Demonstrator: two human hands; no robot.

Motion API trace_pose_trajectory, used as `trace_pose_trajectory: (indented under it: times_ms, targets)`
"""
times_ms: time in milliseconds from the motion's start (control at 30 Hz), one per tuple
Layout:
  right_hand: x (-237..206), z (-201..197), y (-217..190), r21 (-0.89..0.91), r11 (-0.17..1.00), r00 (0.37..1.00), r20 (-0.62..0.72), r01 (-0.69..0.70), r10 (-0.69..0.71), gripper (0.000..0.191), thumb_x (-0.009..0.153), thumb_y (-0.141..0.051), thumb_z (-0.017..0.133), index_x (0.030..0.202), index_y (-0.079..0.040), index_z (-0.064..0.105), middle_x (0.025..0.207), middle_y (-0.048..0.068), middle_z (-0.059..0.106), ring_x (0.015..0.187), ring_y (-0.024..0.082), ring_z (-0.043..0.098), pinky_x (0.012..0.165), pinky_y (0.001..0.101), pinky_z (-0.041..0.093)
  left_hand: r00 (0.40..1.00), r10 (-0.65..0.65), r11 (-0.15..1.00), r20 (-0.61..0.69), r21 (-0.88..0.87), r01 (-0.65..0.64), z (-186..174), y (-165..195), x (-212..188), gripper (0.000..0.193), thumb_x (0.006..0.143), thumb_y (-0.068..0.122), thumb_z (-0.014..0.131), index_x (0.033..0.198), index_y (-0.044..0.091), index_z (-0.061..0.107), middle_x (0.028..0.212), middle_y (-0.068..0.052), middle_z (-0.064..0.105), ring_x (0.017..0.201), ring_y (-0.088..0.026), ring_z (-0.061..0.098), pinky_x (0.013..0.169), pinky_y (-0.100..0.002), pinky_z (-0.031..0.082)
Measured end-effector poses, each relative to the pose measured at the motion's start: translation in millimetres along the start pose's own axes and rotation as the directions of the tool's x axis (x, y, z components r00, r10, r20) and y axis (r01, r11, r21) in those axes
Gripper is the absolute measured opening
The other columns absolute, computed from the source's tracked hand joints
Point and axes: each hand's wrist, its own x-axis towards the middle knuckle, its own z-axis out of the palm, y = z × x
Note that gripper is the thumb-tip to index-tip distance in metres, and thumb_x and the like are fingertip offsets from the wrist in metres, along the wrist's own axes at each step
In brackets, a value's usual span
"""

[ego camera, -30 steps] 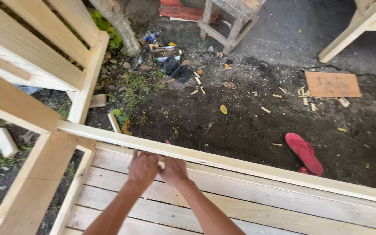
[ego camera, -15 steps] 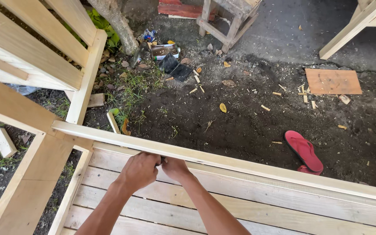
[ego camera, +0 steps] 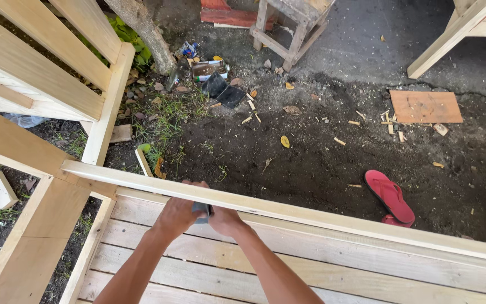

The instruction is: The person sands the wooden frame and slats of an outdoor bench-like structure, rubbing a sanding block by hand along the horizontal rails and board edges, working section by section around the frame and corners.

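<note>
My left hand (ego camera: 176, 215) and my right hand (ego camera: 226, 220) are pressed together against the near side of a long pale wooden rail (ego camera: 333, 217). Between them sits a small grey block-shaped object (ego camera: 201, 209), held by both hands against the rail. The rail runs from the left frame post down to the right edge. Beneath my forearms lie the slats of a wooden platform (ego camera: 322, 270).
A slatted wooden frame (ego camera: 40, 79) rises at the left. Dark soil beyond the rail holds a red sandal (ego camera: 390, 196), a flat plywood piece (ego camera: 426, 107), wood chips, litter and a wooden stool (ego camera: 291, 25). A small wood offcut (ego camera: 1, 189) lies at the far left.
Both hands have shifted slightly along the rail and closed tighter together. The grey object between them shows now.
</note>
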Motion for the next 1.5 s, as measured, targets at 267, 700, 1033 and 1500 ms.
trace_pose_trajectory:
  times_ms: [267,700,1033,1500]
  targets:
    - [-5.4,1.1,0.8,0.245,0.967,0.998,0.035,-0.063,0.056,0.095,0.092,-0.005,0.057,0.166,-0.011,-0.003,0.136,0.020,0.063,0.127,0.032,0.059,0.114,0.0353,0.043,0.999,-0.038,0.994,0.018,-0.106,0.039,2.6,1.0,-5.4,0.025,0.083,0.015,0.077,0.104,0.007,0.067,0.098,-0.012,0.070,0.104,-0.032,0.065,0.095,-0.049,0.050]
    - [-13.3,-0.4,-15.1,-0.039,0.990,0.990,-0.022,-0.137,0.136,0.094,0.084,-0.027,0.073,0.161,-0.018,0.020,0.156,0.018,0.043,0.143,0.036,0.042,0.116,0.0416,0.037,0.947,-0.307,0.874,0.090,0.420,0.243,-18.4,37.0,-17.6,0.063,0.091,0.047,0.064,0.137,0.005,0.051,0.134,-0.018,0.054,0.132,-0.034,0.048,0.104,-0.052,0.045]
    - [-13.8,0.6,-13.7,-0.027,0.989,0.990,-0.011,-0.143,0.143,0.064,0.091,-0.027,0.064,0.150,-0.013,0.044,0.143,0.019,0.056,0.133,0.035,0.054,0.113,0.0451,0.042,0.963,-0.251,0.897,0.097,0.398,0.194,-2.0,11.3,-24.1,0.038,0.093,0.025,0.061,0.122,0.001,0.062,0.127,-0.020,0.060,0.129,-0.032,0.054,0.115,-0.048,0.045]
    - [-17.3,6.3,-16.0,-0.128,0.981,0.989,-0.041,-0.143,0.139,0.056,0.094,-0.032,0.064,0.144,-0.009,0.051,0.142,0.020,0.055,0.133,0.037,0.051,0.112,0.0496,0.038,0.964,-0.062,0.859,-0.258,0.477,0.183,13.8,-12.7,-12.4,0.038,0.096,0.032,0.053,0.115,0.003,0.069,0.137,-0.022,0.058,0.145,-0.035,0.039,0.122,-0.057,0.027]
